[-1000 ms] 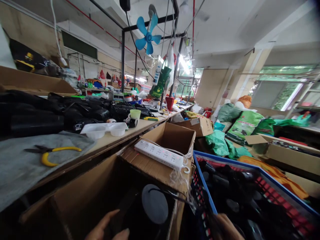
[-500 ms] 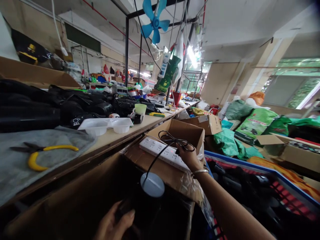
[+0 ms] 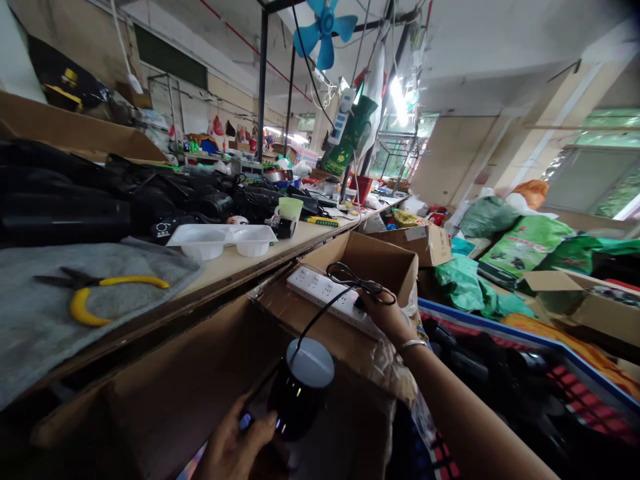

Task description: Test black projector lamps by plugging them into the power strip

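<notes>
My left hand [image 3: 235, 447] grips a black cylindrical appliance [image 3: 297, 397] with a grey round top, holding it over an open cardboard box [image 3: 165, 393] at the bottom. A black cord [image 3: 320, 310] runs from it up to my right hand [image 3: 385, 313], which holds the cord's plug end against a white power strip [image 3: 325, 297]. The strip lies on the flap of a second cardboard box [image 3: 370, 263]. Part of the cord loops loosely above my right hand.
A workbench [image 3: 240, 263] on the left carries yellow-handled pliers [image 3: 95, 293] on grey felt, a white plastic tray [image 3: 225, 239], a green cup [image 3: 290, 208] and a pile of black appliances [image 3: 100, 203]. A blue crate [image 3: 500, 373] of black parts sits right. Green sacks [image 3: 520, 243] and boxes lie beyond.
My left hand has lifted the black appliance up out of the box. My right hand went from the blue crate to the power strip with the cord's plug and stays there.
</notes>
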The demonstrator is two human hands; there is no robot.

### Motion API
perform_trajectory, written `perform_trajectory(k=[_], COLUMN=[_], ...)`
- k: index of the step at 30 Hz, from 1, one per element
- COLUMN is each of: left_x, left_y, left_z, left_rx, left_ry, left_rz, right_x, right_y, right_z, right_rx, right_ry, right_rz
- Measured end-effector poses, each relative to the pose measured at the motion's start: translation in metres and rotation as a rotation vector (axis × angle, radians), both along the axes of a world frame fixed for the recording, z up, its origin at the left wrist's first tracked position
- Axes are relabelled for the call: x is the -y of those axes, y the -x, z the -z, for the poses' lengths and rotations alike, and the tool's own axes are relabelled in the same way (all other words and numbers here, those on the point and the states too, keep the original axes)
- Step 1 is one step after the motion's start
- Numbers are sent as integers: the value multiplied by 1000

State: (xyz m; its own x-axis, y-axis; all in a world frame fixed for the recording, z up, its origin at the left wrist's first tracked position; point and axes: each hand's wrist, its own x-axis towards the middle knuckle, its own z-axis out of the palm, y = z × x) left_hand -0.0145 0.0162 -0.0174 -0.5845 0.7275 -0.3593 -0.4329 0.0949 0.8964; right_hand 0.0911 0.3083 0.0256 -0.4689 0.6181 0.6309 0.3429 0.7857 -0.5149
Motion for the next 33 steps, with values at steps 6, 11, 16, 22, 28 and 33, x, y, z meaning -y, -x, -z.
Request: perform_trajectory(k=[6, 11, 16, 22, 28, 33], left_x=[3, 4, 3, 5, 4, 2], left_y=[-3, -1, 0, 0, 0, 1], left_z=[-16, -18, -19, -20, -20, -17], left_rx=[127, 119, 133, 137, 147, 120], left_ry=[-96, -111, -136, -151, -137, -112], left_rz=[-58, -90, -81, -29, -46, -49], right_x=[2, -2, 2, 9, 10, 10], right_y=[0, 1, 0, 2, 3, 4], right_z=[6, 10, 11, 10, 11, 12], right_rx=[33, 34, 6, 3, -10, -43], right_ry=[-2, 66, 85, 67, 79, 77], right_rz=[-4, -5, -28, 46, 74, 69])
